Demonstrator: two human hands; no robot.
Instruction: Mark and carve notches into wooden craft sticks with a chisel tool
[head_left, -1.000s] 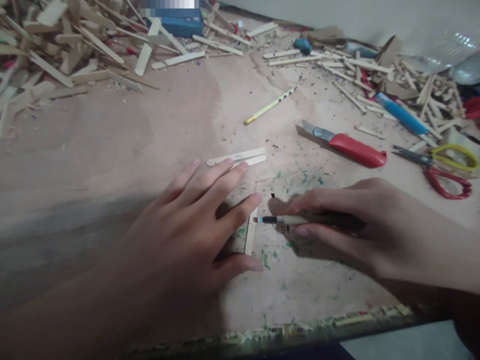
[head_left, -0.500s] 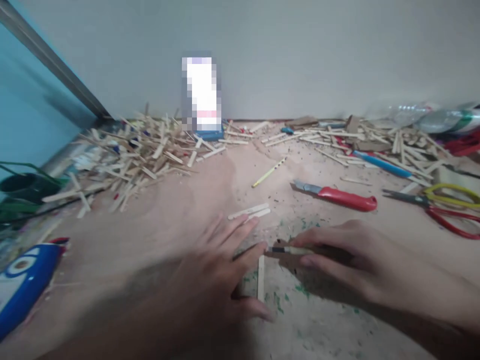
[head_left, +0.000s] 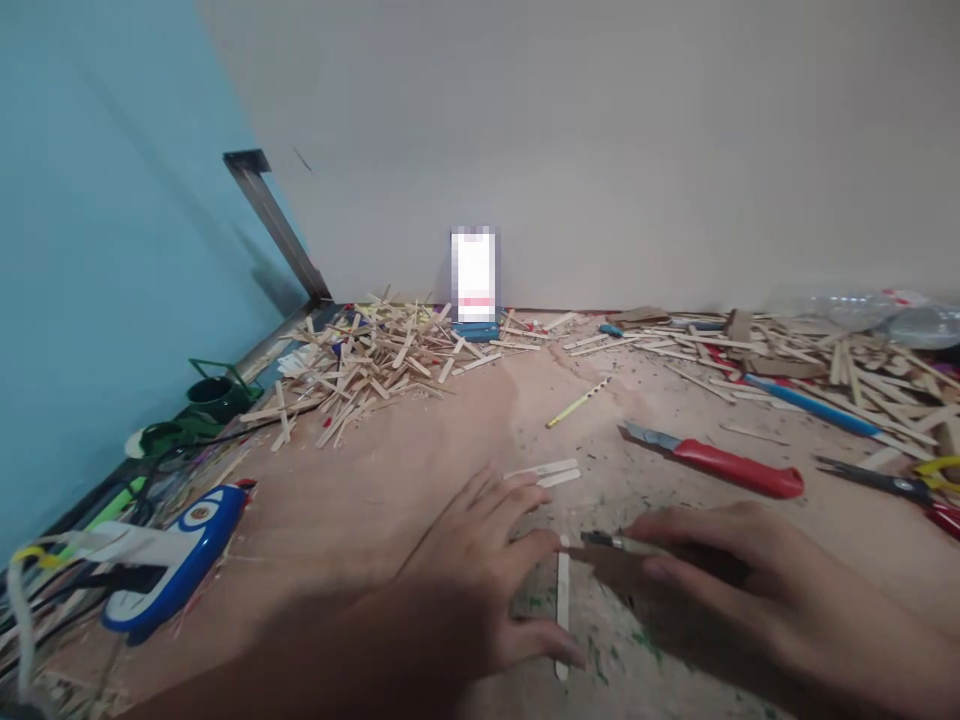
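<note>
My left hand (head_left: 487, 550) lies with its fingers spread. Its index fingertip rests at the upper end of a wooden craft stick (head_left: 562, 600), and the thumb crosses the stick lower down. My right hand (head_left: 727, 570) is closed around the handle of a small craft knife (head_left: 619, 541), most of which is hidden in the palm. The knife's dark tip points left, a short gap from the stick. Just beyond my left fingers lie a few pale craft sticks (head_left: 559, 470), partly covered by them.
A red utility knife (head_left: 739, 468) lies beyond my right hand, with scissors (head_left: 892, 485) farther right. A yellow patterned stick (head_left: 577, 403) lies mid-table. Heaped craft sticks (head_left: 382, 360) stand back left, near a lit phone (head_left: 475, 275). At left is a blue-and-white power strip (head_left: 187, 555).
The camera view has shifted, so everything sits lower and farther right. The craft knife's tip has drawn slightly away from the stick. My left hand keeps its place on the stick.
</note>
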